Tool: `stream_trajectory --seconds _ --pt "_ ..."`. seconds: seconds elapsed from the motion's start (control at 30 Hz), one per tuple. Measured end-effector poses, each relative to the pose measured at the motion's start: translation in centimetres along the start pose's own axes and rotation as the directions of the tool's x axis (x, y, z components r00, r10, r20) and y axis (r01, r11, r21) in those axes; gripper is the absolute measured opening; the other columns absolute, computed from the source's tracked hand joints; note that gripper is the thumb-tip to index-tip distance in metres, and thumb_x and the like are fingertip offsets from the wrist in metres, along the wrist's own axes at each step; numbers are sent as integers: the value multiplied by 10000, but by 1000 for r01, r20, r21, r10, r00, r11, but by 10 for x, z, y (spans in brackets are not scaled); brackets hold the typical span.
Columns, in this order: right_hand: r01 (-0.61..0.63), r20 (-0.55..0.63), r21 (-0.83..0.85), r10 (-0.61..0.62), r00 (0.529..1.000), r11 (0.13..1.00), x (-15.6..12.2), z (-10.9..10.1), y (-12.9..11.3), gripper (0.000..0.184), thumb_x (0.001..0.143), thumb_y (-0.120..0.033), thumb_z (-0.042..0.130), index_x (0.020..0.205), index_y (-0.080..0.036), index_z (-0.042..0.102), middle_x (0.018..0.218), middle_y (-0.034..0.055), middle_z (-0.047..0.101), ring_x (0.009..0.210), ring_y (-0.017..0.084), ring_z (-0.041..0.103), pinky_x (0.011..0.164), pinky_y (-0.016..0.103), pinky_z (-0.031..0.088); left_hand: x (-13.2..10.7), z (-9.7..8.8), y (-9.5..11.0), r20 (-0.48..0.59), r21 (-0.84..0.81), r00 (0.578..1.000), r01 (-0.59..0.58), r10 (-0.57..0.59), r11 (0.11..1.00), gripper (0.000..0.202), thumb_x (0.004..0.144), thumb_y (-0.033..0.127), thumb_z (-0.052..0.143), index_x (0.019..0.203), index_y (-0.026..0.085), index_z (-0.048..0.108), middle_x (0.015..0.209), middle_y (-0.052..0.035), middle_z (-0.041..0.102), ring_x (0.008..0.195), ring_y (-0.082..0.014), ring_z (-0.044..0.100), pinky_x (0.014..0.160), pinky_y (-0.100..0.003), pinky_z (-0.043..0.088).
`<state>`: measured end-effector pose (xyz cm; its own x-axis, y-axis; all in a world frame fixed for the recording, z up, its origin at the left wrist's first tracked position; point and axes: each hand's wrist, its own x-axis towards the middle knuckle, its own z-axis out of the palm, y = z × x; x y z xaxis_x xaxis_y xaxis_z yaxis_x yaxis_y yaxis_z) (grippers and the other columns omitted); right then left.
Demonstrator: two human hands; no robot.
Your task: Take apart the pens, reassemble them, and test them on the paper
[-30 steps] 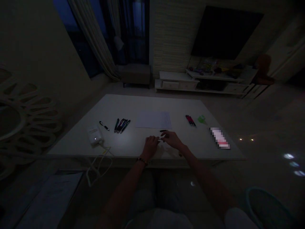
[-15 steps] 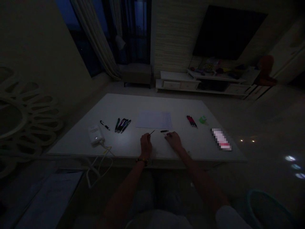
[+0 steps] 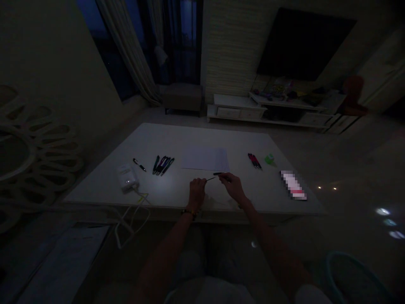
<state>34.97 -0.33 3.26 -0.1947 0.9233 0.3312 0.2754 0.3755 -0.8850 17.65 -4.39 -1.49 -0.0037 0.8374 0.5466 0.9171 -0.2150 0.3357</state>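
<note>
In the head view my left hand (image 3: 197, 192) is closed on a thin dark pen refill (image 3: 210, 179), which points right. Facing it, my right hand (image 3: 233, 187) pinches a small dark pen part, mostly covered by the fingers. The refill's tip lies close to those fingers; in this dim light I cannot tell whether they touch. A short black pen piece (image 3: 217, 173) rests on the white table (image 3: 171, 190) just beyond my hands. White paper (image 3: 205, 158) lies behind it.
Several pens (image 3: 163, 165) lie left of the paper, with a single pen (image 3: 139, 164) and a white cabled box (image 3: 127, 178) farther left. To the right are red pens (image 3: 255, 161), a green object (image 3: 269, 158) and a phone (image 3: 293, 185).
My left hand has turned, swinging the refill from pointing up and right to nearly level, toward my right hand. My right hand has risen slightly, near the black piece on the table.
</note>
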Motion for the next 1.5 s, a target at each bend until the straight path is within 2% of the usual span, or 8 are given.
stream_trajectory --seconds 0.3,0.63,0.9,1.03,1.17,1.27,1.37,1.5 --pt "186 68 -111 -179 981 976 0 -4 -19 192 814 -344 543 849 -198 663 852 53 661 734 152 592 646 270 469 -1 -2 2 81 102 996 -55 47 993 165 890 171 393 968 217 531 844 -52 535 829 -201 463 741 -338 338" --pt "217 130 -206 -193 973 954 0 -8 -20 159 824 -295 538 857 -200 661 826 60 644 718 155 576 652 283 469 0 -2 2 71 64 995 -75 71 995 163 888 172 393 948 230 533 832 -55 531 813 -210 465 718 -349 336" --pt "206 303 -175 -147 942 963 3 -1 -11 134 777 -245 593 864 -198 684 795 41 661 719 149 591 693 289 464 -2 -2 4 115 53 978 -181 174 982 141 892 198 417 966 232 532 830 -48 525 834 -206 460 733 -349 332" --pt "97 259 -192 -45 965 977 6 -7 13 365 723 -222 630 1088 -220 621 862 20 644 701 130 573 668 272 462 -1 -1 3 93 71 988 -134 127 988 152 890 165 401 966 213 524 845 -52 534 830 -211 455 733 -351 334" --pt "61 87 -415 -27 996 908 22 -9 47 267 734 -217 613 995 -196 664 917 61 588 808 165 545 777 316 441 -1 1 2 73 41 993 -93 90 995 159 891 147 382 946 202 520 843 -53 545 820 -210 455 736 -352 340" --pt "39 28 -528 -29 999 848 38 0 63 206 737 -245 623 927 -198 686 962 90 573 941 207 515 840 336 410 -1 2 1 51 -2 998 -48 48 999 160 906 168 363 945 199 515 837 -49 550 813 -200 465 737 -344 348" --pt "52 37 -545 -38 999 837 48 7 64 133 743 -269 615 825 -191 685 950 95 596 955 218 515 836 337 401 -1 3 1 24 -25 1000 -11 11 1000 169 915 191 353 958 197 516 834 -48 554 807 -195 473 732 -339 352" --pt "49 100 -362 -14 995 931 36 -2 47 177 795 -305 526 879 -193 634 848 51 651 779 176 571 724 304 433 0 2 1 10 -37 1000 29 -28 999 192 910 178 346 966 200 528 828 -55 556 807 -199 484 731 -343 355"
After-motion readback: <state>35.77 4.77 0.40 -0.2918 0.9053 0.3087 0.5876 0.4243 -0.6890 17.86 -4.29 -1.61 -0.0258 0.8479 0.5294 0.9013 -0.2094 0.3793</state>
